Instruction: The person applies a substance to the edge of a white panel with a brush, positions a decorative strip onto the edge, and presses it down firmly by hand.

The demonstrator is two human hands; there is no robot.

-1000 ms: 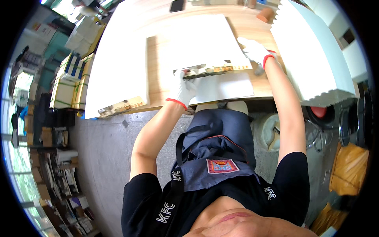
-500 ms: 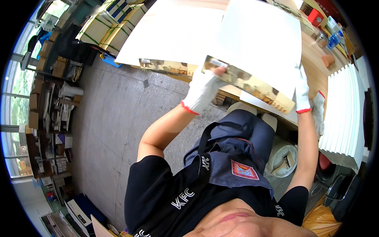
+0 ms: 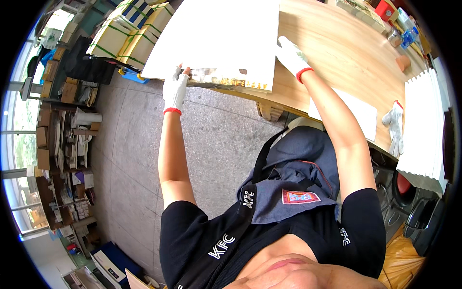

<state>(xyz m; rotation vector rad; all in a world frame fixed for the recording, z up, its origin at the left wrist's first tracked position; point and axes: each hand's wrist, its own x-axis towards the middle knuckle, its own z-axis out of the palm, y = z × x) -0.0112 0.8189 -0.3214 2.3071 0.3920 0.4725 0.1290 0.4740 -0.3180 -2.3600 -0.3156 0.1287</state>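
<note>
Large white sheet: at left end of tabletop, laid flat; printed band in brown and gold along tabletop's near edge. Number of layers beneath: cannot tell.

Left hand: white glove, red cuff, fingertips bare; closed on sheet's near edge, left of printed band. Underside of grip hidden.

Right hand: white glove, red cuff; fingers extended, not closed, set against sheet's right side.

Step in hand, by judgement: steadying and lining up of sheet, from near edge and right side at once. Next move, by judgement: calls for even, light pressure from both hands and a level near edge.

Smaller white sheet: at tabletop's near edge, right half, partly behind right forearm.

Grey glove: near tabletop's right end, just beside white panels, stacked in a row.

Writing: bold white lettering on black strap and at right side of black shirt. Patch on blue-grey apron: red border, coloured emblem, too small to read. Printed band: golden marks at right end, not legible.
</note>
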